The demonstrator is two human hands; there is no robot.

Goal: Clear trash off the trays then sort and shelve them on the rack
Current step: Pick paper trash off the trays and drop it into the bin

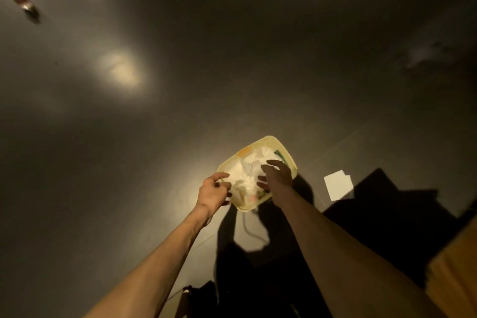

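Two hands reach over one yellow bin (258, 148) at lower centre, full of white paper trash (246, 174). Left hand (214, 192) and right hand (277, 175) flank the trash, fingers spread and curled, holding nothing. One white sheet (338, 186) lies right of it.

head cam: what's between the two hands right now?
In the head view, crumpled white paper heaped in the yellow bin lies between the left hand and right hand; neither visibly grips anything.

Blurred red-and-silver object (24, 2); bin (268, 143) partly behind hands (214, 192).
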